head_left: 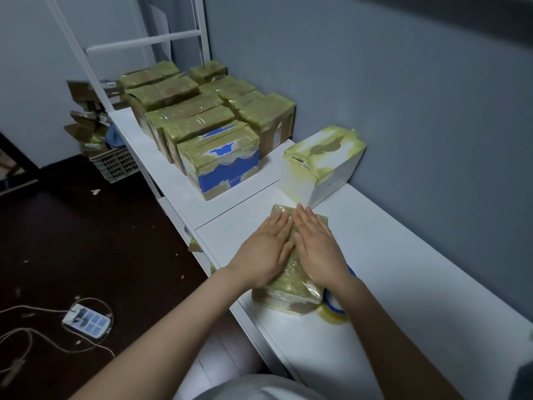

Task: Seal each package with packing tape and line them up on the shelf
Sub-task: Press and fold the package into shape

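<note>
My left hand (266,251) and right hand (317,246) lie flat side by side, fingers straight and close together, pressing the top of the taped package (291,287) on the near white shelf (418,298), tape roll (336,310) just right of it.

Package (288,295) on shelf (403,269); tape roll (331,316) right of it; taped boxes (202,116) behind.

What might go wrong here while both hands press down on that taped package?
The package sits close to the front edge of the shelf; a push from the left hand or right hand might slide it off. The tape roll lies right by the right wrist, so the arm may knock it.
</note>
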